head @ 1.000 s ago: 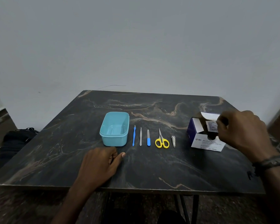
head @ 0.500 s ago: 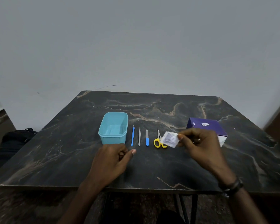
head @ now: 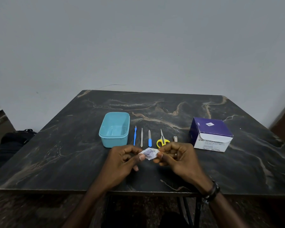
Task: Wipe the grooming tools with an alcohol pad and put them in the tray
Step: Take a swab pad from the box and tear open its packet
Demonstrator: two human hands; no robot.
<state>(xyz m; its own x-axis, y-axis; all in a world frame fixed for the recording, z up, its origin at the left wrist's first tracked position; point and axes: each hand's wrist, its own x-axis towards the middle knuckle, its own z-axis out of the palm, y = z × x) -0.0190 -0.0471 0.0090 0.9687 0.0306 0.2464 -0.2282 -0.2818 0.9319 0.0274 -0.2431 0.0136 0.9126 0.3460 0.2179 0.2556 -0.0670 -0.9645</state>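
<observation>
Above the near middle of the dark marbled table (head: 64, 153), the left hand (head: 122, 163) and right hand (head: 178, 158) pinch a sealed alcohol pad packet (head: 149, 153) by its opposite edges. Just beyond stands the empty rounded teal plastic tray (head: 114, 129). Rightward lie a blue-handled pick (head: 135, 135), tweezers (head: 141, 137), blue-handled file (head: 149, 138), yellow-handled scissors (head: 162, 139), nail clipper (head: 175, 139) and a closed purple-and-white swab box (head: 211, 134).

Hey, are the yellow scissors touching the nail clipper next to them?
Apart. The head view shows a strip of dark table between the yellow scissors and the nail clipper.
</observation>
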